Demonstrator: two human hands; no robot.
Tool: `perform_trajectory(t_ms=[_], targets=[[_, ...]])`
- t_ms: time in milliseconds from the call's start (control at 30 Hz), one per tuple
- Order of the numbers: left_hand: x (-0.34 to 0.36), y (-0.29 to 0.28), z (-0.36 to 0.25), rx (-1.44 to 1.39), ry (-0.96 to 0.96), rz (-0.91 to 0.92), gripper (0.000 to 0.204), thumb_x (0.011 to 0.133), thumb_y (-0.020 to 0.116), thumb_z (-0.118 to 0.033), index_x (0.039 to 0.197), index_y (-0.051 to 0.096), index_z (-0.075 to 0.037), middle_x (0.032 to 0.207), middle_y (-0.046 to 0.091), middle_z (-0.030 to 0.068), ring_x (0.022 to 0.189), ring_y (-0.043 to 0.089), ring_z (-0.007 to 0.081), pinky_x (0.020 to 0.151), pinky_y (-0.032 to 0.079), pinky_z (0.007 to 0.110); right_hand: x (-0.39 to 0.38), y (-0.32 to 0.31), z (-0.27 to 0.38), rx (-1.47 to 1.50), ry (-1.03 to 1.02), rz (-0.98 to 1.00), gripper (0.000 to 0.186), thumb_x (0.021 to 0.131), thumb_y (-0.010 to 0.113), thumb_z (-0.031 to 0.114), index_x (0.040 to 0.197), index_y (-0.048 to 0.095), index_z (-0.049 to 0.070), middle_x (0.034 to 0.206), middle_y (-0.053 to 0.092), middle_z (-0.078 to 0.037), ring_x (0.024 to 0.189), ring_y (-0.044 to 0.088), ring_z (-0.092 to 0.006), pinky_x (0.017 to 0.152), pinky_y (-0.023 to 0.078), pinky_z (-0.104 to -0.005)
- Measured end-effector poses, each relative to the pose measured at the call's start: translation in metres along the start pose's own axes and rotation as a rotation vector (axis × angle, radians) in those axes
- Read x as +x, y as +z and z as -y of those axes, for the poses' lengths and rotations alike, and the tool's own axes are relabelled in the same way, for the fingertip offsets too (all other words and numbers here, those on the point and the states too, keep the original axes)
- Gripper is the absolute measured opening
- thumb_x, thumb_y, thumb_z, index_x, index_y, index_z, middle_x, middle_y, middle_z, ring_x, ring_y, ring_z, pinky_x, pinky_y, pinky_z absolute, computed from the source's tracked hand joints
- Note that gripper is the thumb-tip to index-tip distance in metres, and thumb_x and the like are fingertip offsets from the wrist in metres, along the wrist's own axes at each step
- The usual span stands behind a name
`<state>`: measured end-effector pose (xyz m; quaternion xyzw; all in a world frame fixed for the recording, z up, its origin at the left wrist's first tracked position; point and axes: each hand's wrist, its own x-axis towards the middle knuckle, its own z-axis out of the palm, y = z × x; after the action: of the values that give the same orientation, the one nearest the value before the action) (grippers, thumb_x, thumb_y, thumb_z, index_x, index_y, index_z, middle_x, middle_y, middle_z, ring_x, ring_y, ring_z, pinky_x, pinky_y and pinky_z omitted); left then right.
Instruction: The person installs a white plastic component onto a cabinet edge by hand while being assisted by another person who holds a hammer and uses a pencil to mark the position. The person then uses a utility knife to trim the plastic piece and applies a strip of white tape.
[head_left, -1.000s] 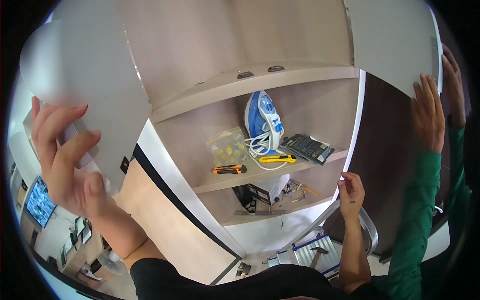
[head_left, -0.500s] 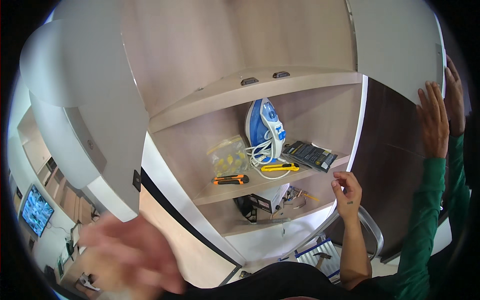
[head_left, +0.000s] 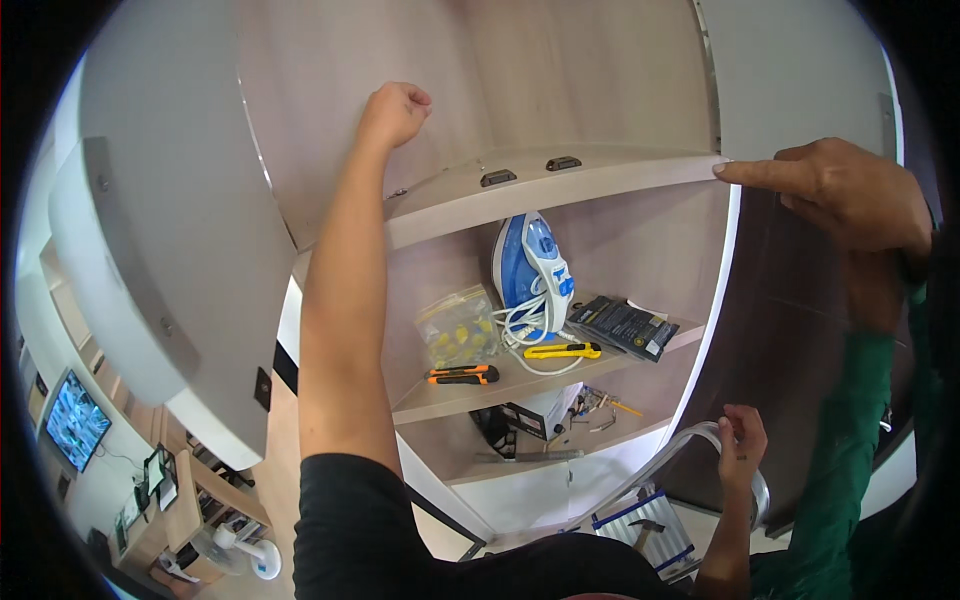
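Note:
My left hand (head_left: pixel 395 114) is raised inside the upper compartment of the cabinet, above the corner shelf (head_left: pixel 450 217). Its fingers are curled together, and whatever they may hold is hidden. Two small dark catches (head_left: pixel 498 178) sit on that shelf, right of my hand. At the lower right, my right hand (head_left: pixel 742 447) is held up with bent fingers in front of a curved metal rail (head_left: pixel 690 432); I cannot make out anything in it. Another person's hand (head_left: pixel 835 190), in a green sleeve, points a finger at the shelf's right front edge.
The shelf below holds a blue-white iron (head_left: pixel 520 265), a bag of yellow pieces (head_left: pixel 458 328), orange (head_left: pixel 462 375) and yellow (head_left: pixel 562 351) utility knives and dark packets (head_left: pixel 627 325). Cabinet doors (head_left: pixel 180 220) stand open either side. A hammer (head_left: pixel 645 530) lies on a stepladder (head_left: pixel 665 540).
My left hand has risen from the lower left into the upper compartment. My right hand has shifted down and right. The other person's hand has left the right door and points at the shelf edge.

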<state>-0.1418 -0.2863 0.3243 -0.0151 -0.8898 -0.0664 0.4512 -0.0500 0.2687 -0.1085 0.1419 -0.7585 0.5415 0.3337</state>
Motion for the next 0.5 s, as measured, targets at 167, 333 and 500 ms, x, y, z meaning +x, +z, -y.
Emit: perform_trajectory(t_ms=[167, 333, 500], targets=[[0.022, 0.024, -0.004, 0.119, -0.164, 0.642, 0.016, 0.083, 0.069, 0.0, 0.097, 0.075, 0.001, 0.08, 0.072, 0.0094, 0.063, 0.067, 0.0159, 0.053, 0.054, 0.033, -0.001, 0.0, -0.024, 0.218, 0.191, 0.091, 0.019, 0.089, 0.07, 0.001, 0.108, 0.07, -0.002, 0.1, 0.066, -0.008, 0.091, 0.065, -0.0168, 0.084, 0.052, -0.0307], [0.041, 0.031, -0.024, 0.112, -0.099, 0.732, 0.013, 0.081, 0.07, -0.002, 0.093, 0.074, -0.002, 0.081, 0.073, 0.0076, 0.065, 0.068, 0.0162, 0.055, 0.056, 0.033, 0.009, -0.013, -0.013, 0.313, 0.402, 0.182, 0.025, 0.089, 0.074, 0.01, 0.11, 0.07, -0.002, 0.097, 0.068, -0.004, 0.091, 0.062, -0.0117, 0.085, 0.05, -0.0276], [0.052, 0.042, -0.03, 0.046, -0.031, 0.798, 0.01, 0.083, 0.069, -0.005, 0.091, 0.074, -0.003, 0.08, 0.072, 0.0057, 0.066, 0.068, 0.0155, 0.056, 0.057, 0.033, 0.015, -0.012, -0.015, 0.413, 0.479, 0.194, 0.028, 0.09, 0.075, 0.015, 0.11, 0.07, -0.003, 0.097, 0.068, -0.003, 0.09, 0.061, -0.0105, 0.083, 0.048, -0.026]])
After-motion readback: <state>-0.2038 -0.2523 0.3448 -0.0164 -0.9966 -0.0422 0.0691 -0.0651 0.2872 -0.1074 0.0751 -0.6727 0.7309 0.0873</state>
